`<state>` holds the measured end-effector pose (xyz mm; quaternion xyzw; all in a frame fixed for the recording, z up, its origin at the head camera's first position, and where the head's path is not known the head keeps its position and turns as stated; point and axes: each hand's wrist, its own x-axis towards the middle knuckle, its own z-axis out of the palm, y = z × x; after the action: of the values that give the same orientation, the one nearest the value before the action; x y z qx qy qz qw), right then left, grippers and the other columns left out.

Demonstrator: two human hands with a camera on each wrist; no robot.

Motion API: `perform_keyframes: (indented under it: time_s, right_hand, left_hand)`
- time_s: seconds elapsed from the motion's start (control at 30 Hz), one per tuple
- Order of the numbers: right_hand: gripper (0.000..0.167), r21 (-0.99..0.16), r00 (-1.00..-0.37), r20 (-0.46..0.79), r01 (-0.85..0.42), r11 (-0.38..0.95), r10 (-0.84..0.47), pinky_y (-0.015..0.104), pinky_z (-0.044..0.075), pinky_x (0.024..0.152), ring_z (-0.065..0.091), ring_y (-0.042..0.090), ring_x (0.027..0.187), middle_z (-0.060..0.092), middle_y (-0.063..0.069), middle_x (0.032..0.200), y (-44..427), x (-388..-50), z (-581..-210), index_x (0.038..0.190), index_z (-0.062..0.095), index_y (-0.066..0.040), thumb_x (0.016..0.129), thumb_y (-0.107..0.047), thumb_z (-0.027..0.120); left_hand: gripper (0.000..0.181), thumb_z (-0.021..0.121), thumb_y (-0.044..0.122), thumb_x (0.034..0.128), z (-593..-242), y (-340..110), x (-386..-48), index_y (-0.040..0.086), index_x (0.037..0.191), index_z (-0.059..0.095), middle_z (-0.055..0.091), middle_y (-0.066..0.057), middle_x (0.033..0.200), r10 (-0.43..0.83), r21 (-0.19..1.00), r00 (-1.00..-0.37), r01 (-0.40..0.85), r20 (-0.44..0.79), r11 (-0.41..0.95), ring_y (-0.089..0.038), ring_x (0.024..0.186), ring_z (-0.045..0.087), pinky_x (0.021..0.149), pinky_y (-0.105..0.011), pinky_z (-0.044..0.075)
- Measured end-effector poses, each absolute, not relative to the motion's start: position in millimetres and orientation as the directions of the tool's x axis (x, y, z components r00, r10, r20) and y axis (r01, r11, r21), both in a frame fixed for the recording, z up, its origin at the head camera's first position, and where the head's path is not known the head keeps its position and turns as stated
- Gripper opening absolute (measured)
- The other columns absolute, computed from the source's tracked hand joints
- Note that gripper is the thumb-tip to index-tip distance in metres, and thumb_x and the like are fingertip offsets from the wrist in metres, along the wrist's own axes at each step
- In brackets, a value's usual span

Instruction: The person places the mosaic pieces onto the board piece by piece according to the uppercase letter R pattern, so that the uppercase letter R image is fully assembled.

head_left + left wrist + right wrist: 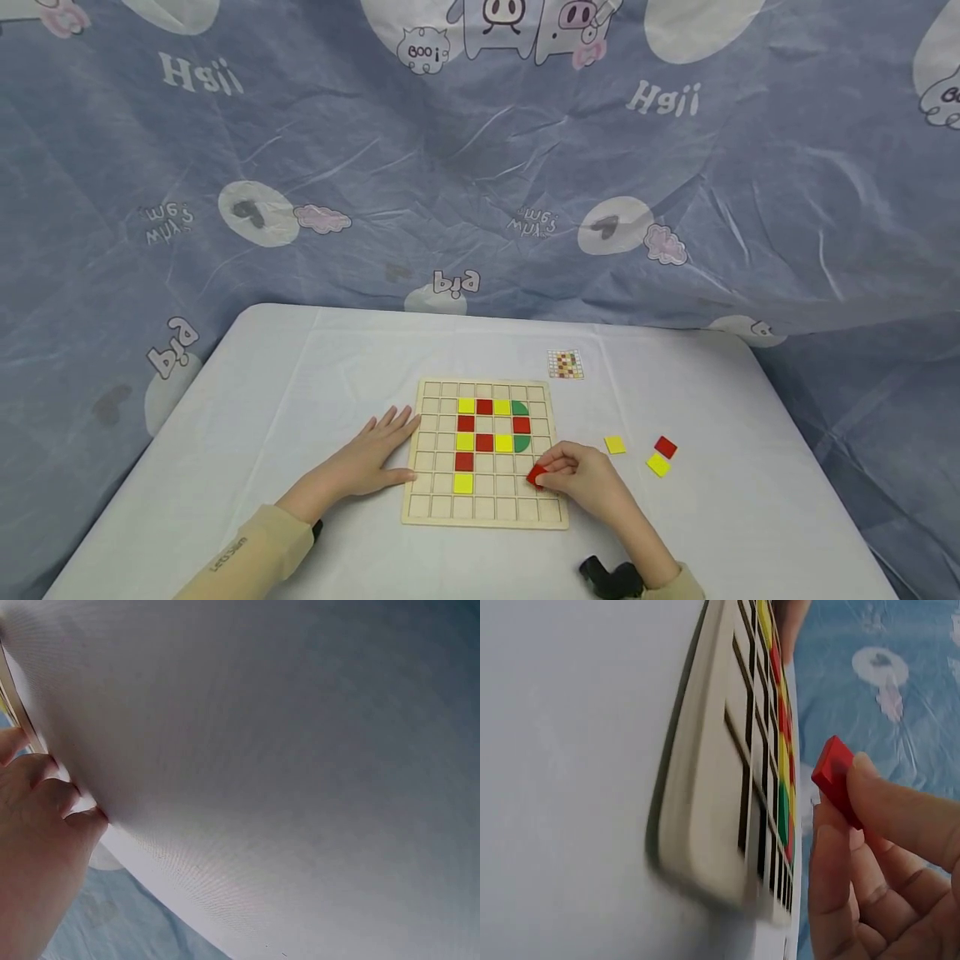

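Observation:
A light wooden grid board (pixel 442 507) lies on the table, with yellow, red and green tiles in some of its cells. My right hand (pixel 592 482) pinches a red square tile (pixel 832 776) between thumb and fingers, over the board's lower right part. In the right wrist view that tile is tilted and held off the board. My left hand (pixel 363 461) rests at the board's left edge, fingers spread and fingertips touching the rim. Two green quarter-round tiles (pixel 522 444) sit at the right of the tile pattern.
Right of the board lie a yellow tile (pixel 615 445), another yellow tile (pixel 658 465) and a loose red tile (pixel 666 447). A small printed pattern card (pixel 566 364) lies behind the board. A blue patterned cloth (pixel 480 167) hangs behind the white table (pixel 322 367).

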<state>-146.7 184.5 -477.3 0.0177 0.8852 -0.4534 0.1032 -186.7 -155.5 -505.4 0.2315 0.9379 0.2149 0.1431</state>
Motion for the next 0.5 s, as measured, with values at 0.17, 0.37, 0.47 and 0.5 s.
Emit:
perform_keyframes:
  time_s: [0.17, 0.37, 0.47, 0.5]
  right_hand:
    - [0.015, -0.826, -0.968, -0.174, 0.042, 0.562, -0.182, 0.018, 0.052, 0.059, 0.061, 0.011, 0.068, 0.068, -0.002, 0.077, 159, -146, -479, 0.09, 0.071, -0.009, 0.079, -0.013, 0.082]
    - [0.013, -0.845, -0.943, -0.158, -0.025, 0.535, -0.294, 0.018, 0.052, 0.061, 0.062, 0.011, 0.07, 0.067, -0.004, 0.078, 133, -144, -482, 0.089, 0.071, -0.011, 0.081, -0.014, 0.081]
    - [0.011, -0.844, -0.935, -0.138, -0.062, 0.532, -0.328, 0.018, 0.051, 0.061, 0.062, 0.009, 0.068, 0.067, -0.005, 0.076, 123, -144, -485, 0.086, 0.072, -0.013, 0.08, -0.012, 0.081]
    - [0.01, -0.844, -0.933, -0.132, -0.072, 0.532, -0.336, 0.018, 0.051, 0.061, 0.062, 0.008, 0.067, 0.067, -0.006, 0.076, 121, -143, -485, 0.086, 0.072, -0.013, 0.08, -0.012, 0.081]
  left_hand:
    - [0.086, 0.069, 0.046, 0.0885, -504, -155, -187, 0.012, 0.156, 0.029, 0.02, -0.014, 0.164, 0.495, 0.468, -0.852, 0.371, -0.172, 0.802, -0.038, 0.152, 0.011, 0.122, -0.059, 0.013]
    - [0.086, 0.069, 0.046, 0.0888, -505, -155, -187, 0.012, 0.156, 0.028, 0.02, -0.013, 0.164, 0.5, 0.468, -0.849, 0.377, -0.172, 0.799, -0.038, 0.152, 0.011, 0.122, -0.059, 0.013]
    - [0.086, 0.069, 0.046, 0.0889, -506, -156, -187, 0.012, 0.156, 0.028, 0.02, -0.014, 0.164, 0.503, 0.471, -0.848, 0.379, -0.168, 0.797, -0.039, 0.152, 0.011, 0.122, -0.059, 0.013]
    - [0.085, 0.069, 0.046, 0.089, -506, -156, -187, 0.012, 0.156, 0.028, 0.02, -0.014, 0.164, 0.502, 0.471, -0.848, 0.378, -0.169, 0.797, -0.038, 0.152, 0.011, 0.122, -0.059, 0.013]
